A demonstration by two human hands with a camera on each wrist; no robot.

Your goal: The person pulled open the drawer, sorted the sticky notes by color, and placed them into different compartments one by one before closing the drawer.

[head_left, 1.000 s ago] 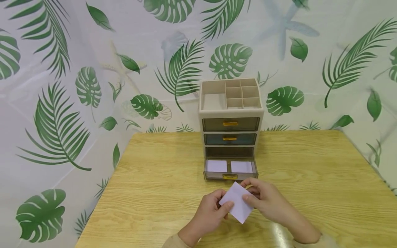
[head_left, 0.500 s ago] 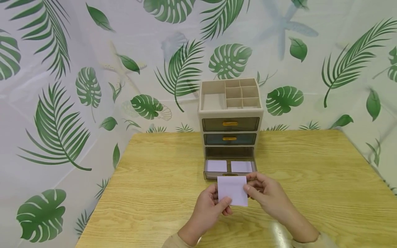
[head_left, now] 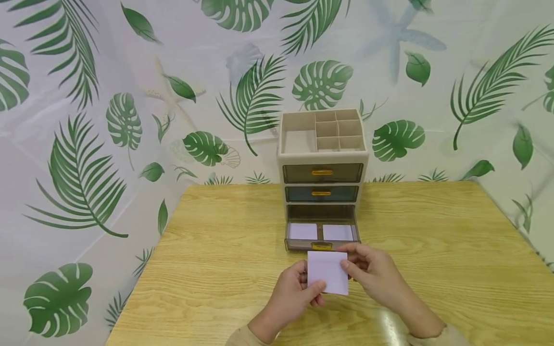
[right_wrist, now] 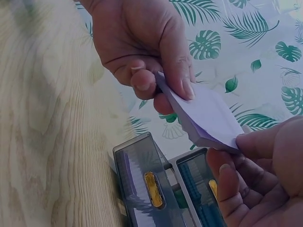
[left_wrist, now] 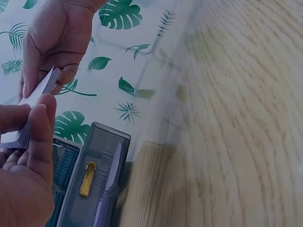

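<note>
A square pad of pale lilac sticky notes (head_left: 327, 272) is held between both hands in front of the drawer unit. The left hand (head_left: 292, 293) grips its lower left part, thumb on top and fingers beneath. At the pad's right edge, the right hand (head_left: 376, 276) pinches it near the upper corner. The right wrist view shows the pad (right_wrist: 208, 113) as a thick stack with its layers slightly fanned at the edge. Behind the hands, the lowest drawer (head_left: 320, 245) is pulled out, with two lilac stacks (head_left: 303, 231) side by side in it.
The beige drawer unit (head_left: 322, 156) stands at the back of the wooden table (head_left: 216, 269), against a leaf-printed backdrop (head_left: 151, 120). Its top tray has several compartments, and its upper two drawers (head_left: 322, 173) are closed.
The pad has turned from a diamond angle to nearly square with the drawer, then shifted slightly down and right. Both hands still hold it.
</note>
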